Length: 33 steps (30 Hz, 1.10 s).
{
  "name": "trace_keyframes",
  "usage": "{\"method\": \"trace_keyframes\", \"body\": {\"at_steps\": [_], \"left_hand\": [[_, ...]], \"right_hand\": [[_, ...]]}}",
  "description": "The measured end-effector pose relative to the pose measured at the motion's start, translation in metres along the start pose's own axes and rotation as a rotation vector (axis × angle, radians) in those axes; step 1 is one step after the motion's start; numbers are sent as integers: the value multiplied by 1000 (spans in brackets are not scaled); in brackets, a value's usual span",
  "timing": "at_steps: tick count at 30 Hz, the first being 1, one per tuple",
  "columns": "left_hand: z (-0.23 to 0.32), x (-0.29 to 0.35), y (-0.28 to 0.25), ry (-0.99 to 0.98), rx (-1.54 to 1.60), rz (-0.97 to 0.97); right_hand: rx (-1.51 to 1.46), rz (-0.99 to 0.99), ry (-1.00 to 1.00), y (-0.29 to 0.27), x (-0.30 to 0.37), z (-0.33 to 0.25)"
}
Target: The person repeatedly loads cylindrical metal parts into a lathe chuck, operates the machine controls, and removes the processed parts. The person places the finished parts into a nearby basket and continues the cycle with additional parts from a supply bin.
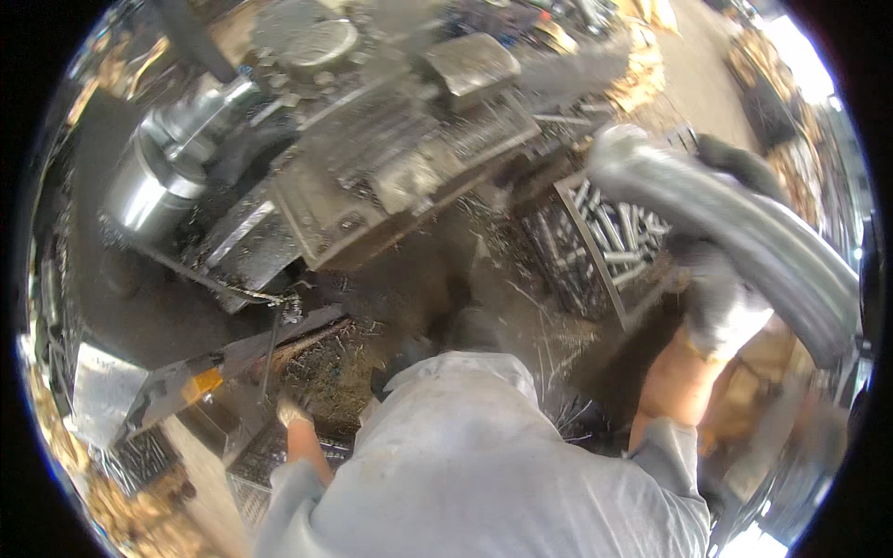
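Note:
My right hand (pixel 724 296), in a dirty white and dark glove, is raised at the right, closed about a thick, curved grey metal tube (pixel 744 219). The tube passes in front of the hand and hides part of the fingers, and motion blurs both. Low at the left hangs my left hand (pixel 292 410), in a pale glove with its fingers apart and nothing visible in it. It is beside a bed of metal shavings (pixel 339 377), above a dark perforated crate (pixel 253 484).
A greasy lathe-like machine (pixel 372 177) spans the far middle, with a shiny round spindle (pixel 153 186) at its left. A bin's rim (pixel 595 251) encloses several short metal rods below the tube. An orange block (pixel 202 384) sits on a metal ledge at the left.

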<state>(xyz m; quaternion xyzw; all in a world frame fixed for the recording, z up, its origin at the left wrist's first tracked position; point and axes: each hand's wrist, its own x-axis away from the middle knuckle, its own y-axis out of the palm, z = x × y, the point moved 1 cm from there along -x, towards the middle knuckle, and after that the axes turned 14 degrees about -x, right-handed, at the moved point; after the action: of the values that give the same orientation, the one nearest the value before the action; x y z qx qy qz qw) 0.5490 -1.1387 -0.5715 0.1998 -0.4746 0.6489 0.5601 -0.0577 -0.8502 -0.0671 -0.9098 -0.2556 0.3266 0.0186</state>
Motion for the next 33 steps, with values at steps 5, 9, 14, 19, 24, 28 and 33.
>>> {"method": "trace_keyframes", "body": {"at_steps": [5, 9, 14, 19, 24, 28, 33], "left_hand": [[37, 89, -31, 102, -75, 1060], [98, 135, -27, 563, -123, 1120], [119, 123, -31, 678, -212, 1101], [108, 86, -61, 477, 194, 740], [113, 101, -36, 399, 829, 188], [107, 134, 48, 612, 775, 357], [44, 158, 119, 335, 475, 473]], "right_hand": [[-530, -584, 163, 121, -37, 100], [-111, -718, 301, 194, -28, 173], [-60, -867, 456, 214, -51, 201], [195, -1335, 48, 182, -169, 200], [-302, -1076, -28, 283, -293, 176], [-57, -1424, -6, 477, -292, 179], [510, -1733, -281, 543, -316, 267]]}}
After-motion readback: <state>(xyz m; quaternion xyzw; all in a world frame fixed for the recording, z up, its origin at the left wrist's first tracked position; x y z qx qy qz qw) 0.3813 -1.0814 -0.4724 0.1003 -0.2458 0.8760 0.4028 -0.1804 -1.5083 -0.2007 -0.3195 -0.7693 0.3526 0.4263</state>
